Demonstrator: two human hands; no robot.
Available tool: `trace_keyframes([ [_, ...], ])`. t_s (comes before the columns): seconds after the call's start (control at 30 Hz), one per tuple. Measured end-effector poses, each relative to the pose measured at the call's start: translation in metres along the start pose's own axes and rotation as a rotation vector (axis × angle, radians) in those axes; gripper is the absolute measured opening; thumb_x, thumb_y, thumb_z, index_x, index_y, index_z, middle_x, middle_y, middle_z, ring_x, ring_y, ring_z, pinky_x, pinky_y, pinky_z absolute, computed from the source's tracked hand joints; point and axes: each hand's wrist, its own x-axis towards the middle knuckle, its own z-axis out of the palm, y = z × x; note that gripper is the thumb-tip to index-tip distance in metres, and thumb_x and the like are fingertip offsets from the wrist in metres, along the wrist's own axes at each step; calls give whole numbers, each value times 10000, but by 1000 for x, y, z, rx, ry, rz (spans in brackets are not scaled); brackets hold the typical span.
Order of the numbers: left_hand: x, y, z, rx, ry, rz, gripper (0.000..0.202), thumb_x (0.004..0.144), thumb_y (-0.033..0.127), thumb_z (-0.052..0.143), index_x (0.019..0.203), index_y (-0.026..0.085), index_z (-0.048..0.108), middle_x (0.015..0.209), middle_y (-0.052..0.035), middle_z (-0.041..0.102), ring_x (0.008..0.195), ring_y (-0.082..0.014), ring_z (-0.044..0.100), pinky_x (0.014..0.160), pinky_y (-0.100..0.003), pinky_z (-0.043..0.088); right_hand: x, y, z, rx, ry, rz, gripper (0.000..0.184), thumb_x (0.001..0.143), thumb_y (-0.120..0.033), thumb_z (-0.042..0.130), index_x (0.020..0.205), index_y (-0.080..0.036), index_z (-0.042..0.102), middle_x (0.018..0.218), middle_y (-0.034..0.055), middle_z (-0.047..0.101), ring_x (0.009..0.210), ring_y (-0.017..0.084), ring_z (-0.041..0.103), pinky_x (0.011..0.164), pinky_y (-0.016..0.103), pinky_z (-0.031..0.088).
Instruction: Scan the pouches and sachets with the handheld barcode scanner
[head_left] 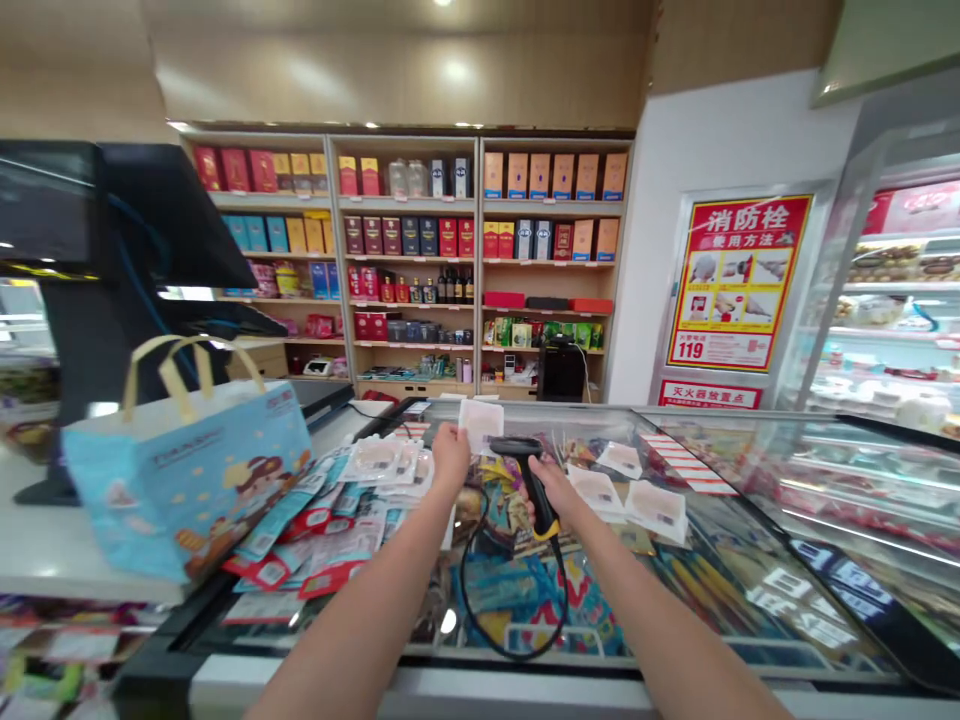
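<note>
Gripping a black-and-yellow handheld barcode scanner in your right hand, you raise a flat white-backed packet in your left hand above a glass-topped chest freezer in a shop. Your right fingers curl closed around the scanner's grip, while your left thumb and fingers pinch the packet's lower edge, nearly shut on it. The packet stands upright near the scanner's dark head, which points toward it; the two do not appear to touch. A looping black cable drops from the scanner's base across the glass.

To your left, a loose heap of shiny blue, red and white packets spreads from the freezer's edge to a white counter, against a pale blue paper gift bag with yellow handles. To your right, a few separate white-backed packets lie on the glass. The heap holds far more than this small group, though this one frame cannot show how many packets you have handled.

Behind you, in the frame's far background, wooden shelves carry rows of red, blue and tan boxes and bottles, and a red-and-yellow fire hydrant instruction poster hangs beyond them. A black point-of-sale monitor stands at far left.
</note>
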Motion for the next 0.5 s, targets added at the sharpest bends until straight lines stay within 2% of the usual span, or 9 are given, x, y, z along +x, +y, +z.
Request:
trace_keyframes([
  [0.17,30,-49,-72,118,113,-31,108,812,213,469,814,176,571,816,-79,657,829,-223,617,728,-296,423,16,5,68,56,-133,-1,448,771,-606,522,811,-161,546,451,-35,546,309,97,469,314,212,407],
  [0.27,42,-73,-106,237,142,-35,130,818,218,459,828,175,581,812,-95,659,835,-237,622,718,-303,428,22,7,102,66,-191,2,445,780,-595,525,886,-163,536,458,-44,547,317,97,472,321,212,414],
  [0.37,47,-89,-126,369,112,-45,166,828,207,437,885,154,584,838,-123,662,848,-251,627,697,-306,426,27,7,127,39,-219,25,411,812,-572,501,880,-168,524,453,-44,545,315,97,469,318,206,412],
  [0.5,45,-97,-135,518,66,-64,218,824,169,411,949,138,586,855,-141,653,873,-274,622,721,-340,425,32,6,145,4,-236,54,346,861,-520,457,858,-178,511,451,-49,536,302,92,456,310,201,411],
])
